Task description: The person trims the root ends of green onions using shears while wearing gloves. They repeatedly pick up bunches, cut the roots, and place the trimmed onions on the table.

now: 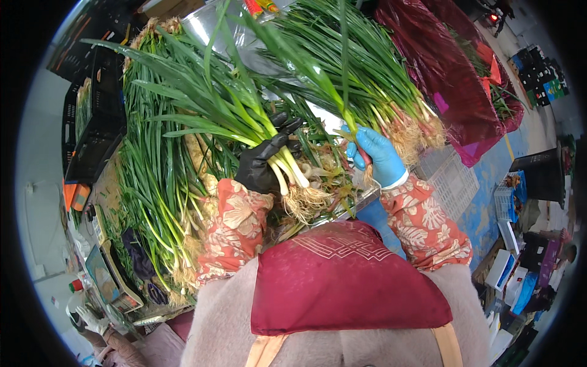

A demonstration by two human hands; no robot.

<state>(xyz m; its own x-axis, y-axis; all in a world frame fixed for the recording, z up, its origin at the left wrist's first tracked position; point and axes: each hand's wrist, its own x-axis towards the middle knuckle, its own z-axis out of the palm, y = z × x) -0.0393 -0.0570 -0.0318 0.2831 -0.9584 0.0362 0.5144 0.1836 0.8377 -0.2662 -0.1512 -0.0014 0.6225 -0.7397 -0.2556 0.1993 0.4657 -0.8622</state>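
My left hand point(261, 165), in a black glove, grips a small bunch of green garlic or leek-like stalks point(293, 169); their white stems and stringy roots hang below the fist, and the leaves fan up to the left. My right hand point(378, 153), in a blue glove, pinches one stalk point(351, 121) with a reddish base and short roots. Below and between the hands lies a heap of peeled skins and root trimmings point(332, 179). A pile of reddish-based stalks point(403, 114) lies beyond my right hand. Paler stalks point(156, 183) are heaped to the left.
A dark red plastic bag point(440, 59) with leafy scraps stands at the upper right. Black crates point(98, 119) are at the left. A pale plastic crate point(451, 183) sits on the blue floor. Another person's gloved hand point(94, 319) shows at lower left, near a scale-like device point(110, 275).
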